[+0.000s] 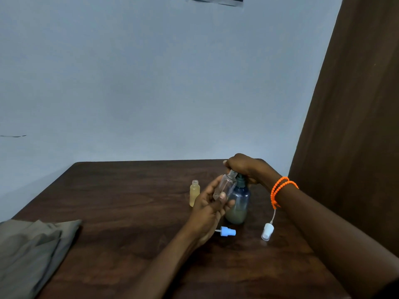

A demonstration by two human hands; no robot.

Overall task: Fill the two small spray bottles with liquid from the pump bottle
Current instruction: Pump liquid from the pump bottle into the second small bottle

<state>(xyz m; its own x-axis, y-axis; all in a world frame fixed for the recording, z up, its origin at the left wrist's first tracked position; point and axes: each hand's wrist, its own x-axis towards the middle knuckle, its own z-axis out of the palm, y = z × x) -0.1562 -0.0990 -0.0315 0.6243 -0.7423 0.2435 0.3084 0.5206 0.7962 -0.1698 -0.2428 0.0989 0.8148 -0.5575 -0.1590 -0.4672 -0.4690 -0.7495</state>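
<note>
Two spray bottles: left fingers grip clear one; right fingers curled on pump bottle

Left hand raised palm-up, fingers and thumb curled in a grip; right hand arched above it, knuckles up, fingers bent downward, forearm stretched forward.

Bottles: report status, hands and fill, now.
Left hand holds clear bottle tilted at pump spout. Right hand presses on pump bottle. Yellow bottle filled, uncapped. Two spray caps loose on table; nothing blocking.
</note>
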